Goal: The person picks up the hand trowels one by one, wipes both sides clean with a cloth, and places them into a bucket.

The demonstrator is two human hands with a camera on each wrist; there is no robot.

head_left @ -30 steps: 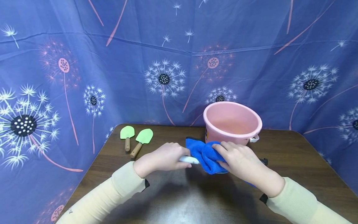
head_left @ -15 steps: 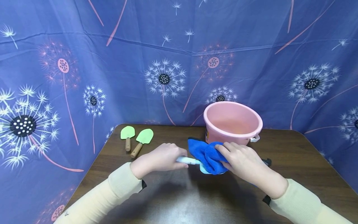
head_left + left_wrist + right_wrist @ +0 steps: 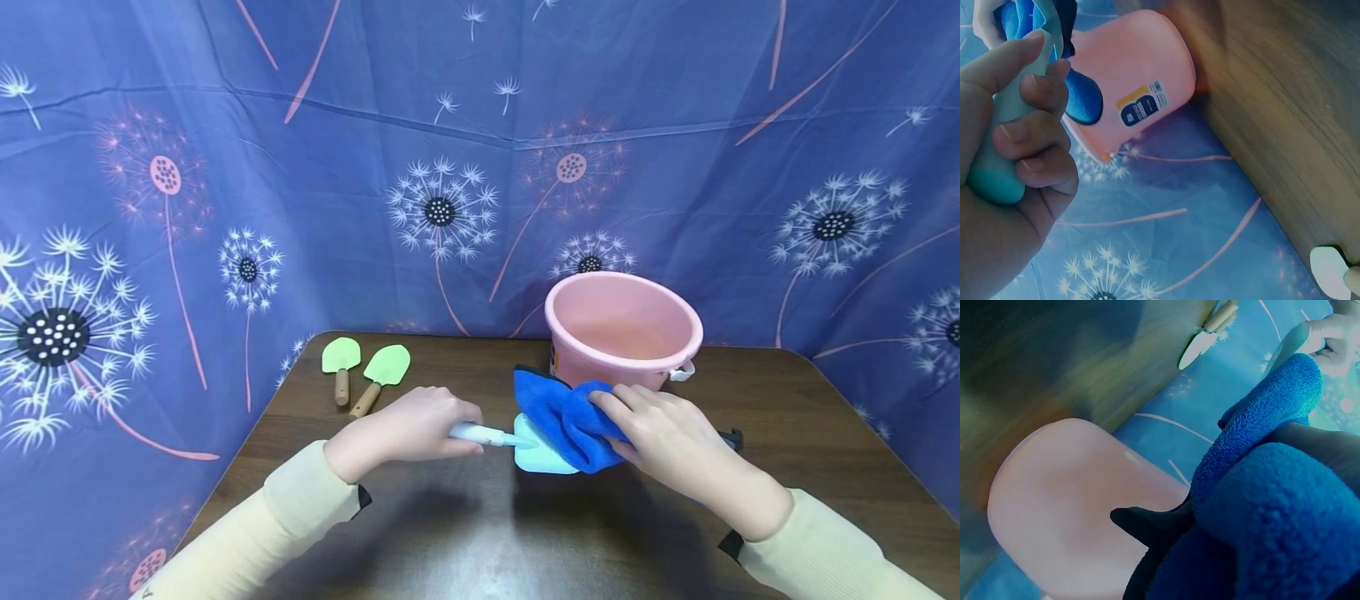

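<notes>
Bench (image 3: pixel 480 533): brown, glossy in front, both hands above it.

Bucket (image 3: pixel 624 312): pink, upright near the far edge; a forward slip of either hand could knock it.

Cloth (image 3: pixel 567 423): blue, bunched over part of the blade of the tool (image 3: pixel 531 454), before the bucket. Touching the bucket? Cannot tell from here. Loose folds could snag its rim.

Right hand (image 3: pixel 663 425): fingers curled into the cloth, gripping it. If the cloth slides, the blade probably slips out sideways.

Left hand (image 3: pixel 412 423): fingers closed round the tool's handle. Tool is pale blue, off the bench; uneven pressure on the blade would twist it in that grip.

Green trowels (image 3: pixel 387 365): two, near the left wrist; a wide leftward pull could sweep them.
</notes>
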